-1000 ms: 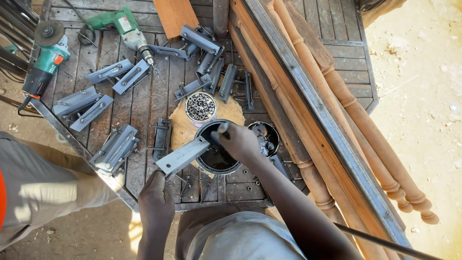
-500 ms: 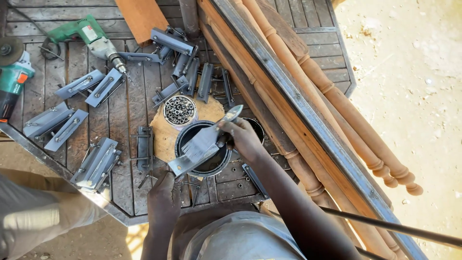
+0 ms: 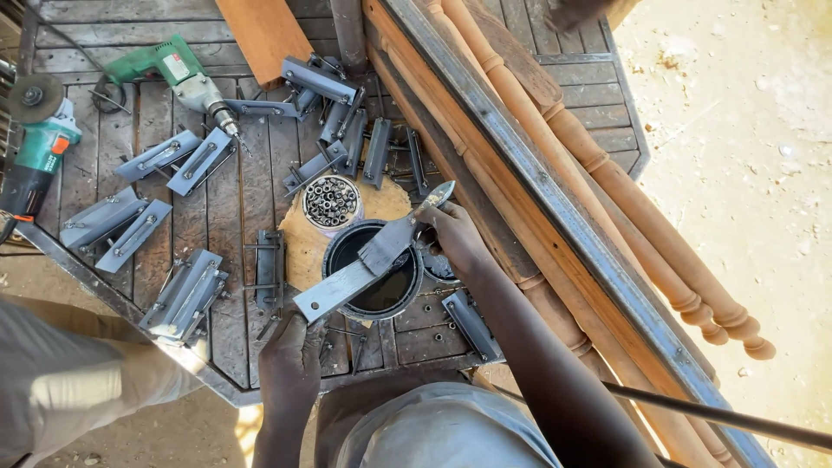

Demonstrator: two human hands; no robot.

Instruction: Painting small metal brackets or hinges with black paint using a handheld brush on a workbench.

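Observation:
My left hand [image 3: 292, 362] grips the near end of a flat grey metal bracket [image 3: 334, 290] and holds it slanted over an open can of dark paint [image 3: 374, 276]. My right hand [image 3: 452, 237] holds a paintbrush [image 3: 400, 232], whose bristles lie on the bracket's upper part above the can. A small round tin full of screws or bolts [image 3: 331, 201] stands just beyond the can on a piece of tan board [image 3: 299, 245].
Several grey metal brackets [image 3: 184, 296] lie spread over the wooden slatted table [image 3: 251, 178]. A green drill [image 3: 173, 74] and an angle grinder [image 3: 39, 143] lie far left. Turned wooden posts [image 3: 607, 186] and a metal bar run diagonally at right. Another person's leg [image 3: 65, 381] is lower left.
The view has shifted so everything sits further left. My right hand has drawn the brush up along the bracket, away from the can. My left hand keeps holding the bracket.

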